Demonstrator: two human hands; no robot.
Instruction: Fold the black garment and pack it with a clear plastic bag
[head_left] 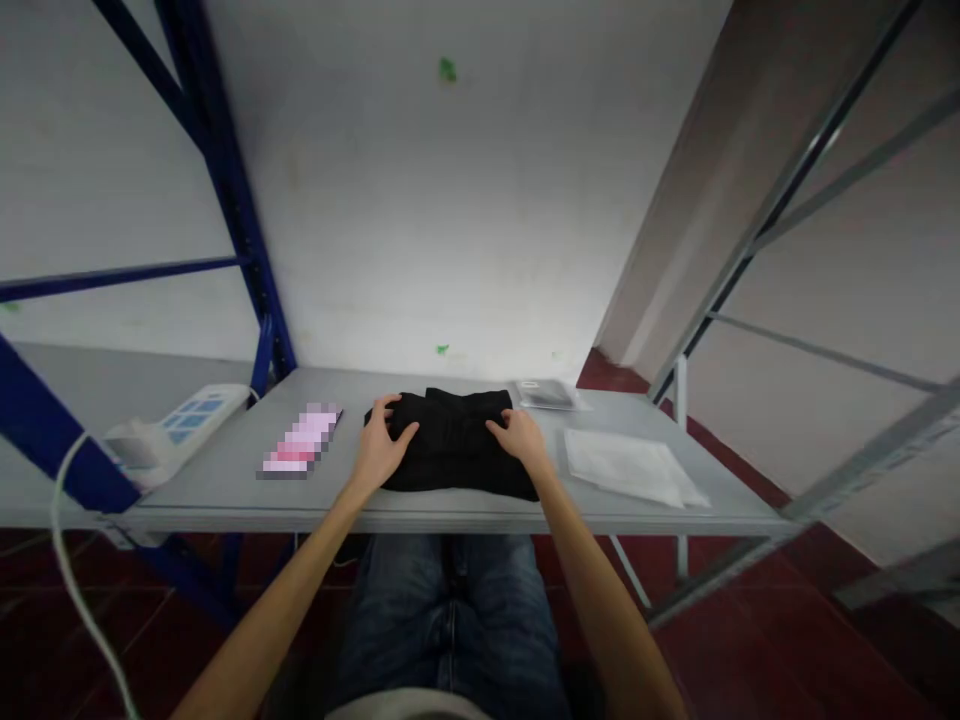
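Note:
A folded black garment (454,440) lies on the grey table (225,480) straight in front of me. My left hand (384,440) rests on its left edge, fingers spread and curled over the cloth. My right hand (520,436) lies flat on its right side with the fingers stretched toward the middle. Both hands press on the cloth and neither lifts it.
A white power strip (176,425) with a cable sits at the table's left end. A pink blurred flat item (301,441) lies left of the garment. A clear flat bag (630,466) and a small dark packet (547,393) lie to the right. Blue and grey shelf frames flank the table.

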